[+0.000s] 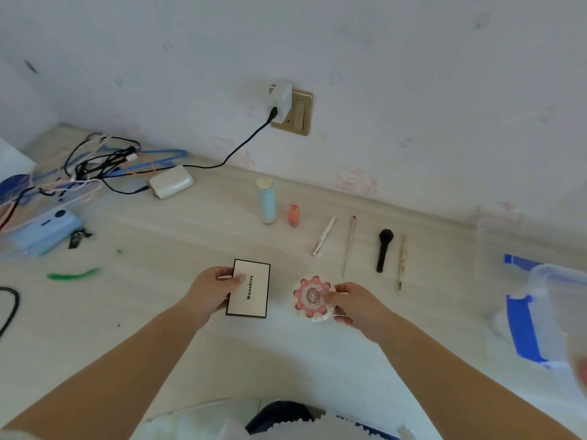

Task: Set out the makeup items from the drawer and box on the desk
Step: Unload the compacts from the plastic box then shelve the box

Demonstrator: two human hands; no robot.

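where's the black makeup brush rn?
Head view, right of centre: the black makeup brush lies on the desk between a thin pale brush and a gold pencil, beyond the right hand.

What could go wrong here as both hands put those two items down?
The right hand holds the round compact only at its edge, so it might slip or tip. The left hand grips the white box by one side. The thin brush lies close behind the compact and might get nudged.

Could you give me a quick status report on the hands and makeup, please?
Left hand grips white box. Right hand grips round compact. Desk ahead open; brush beyond.
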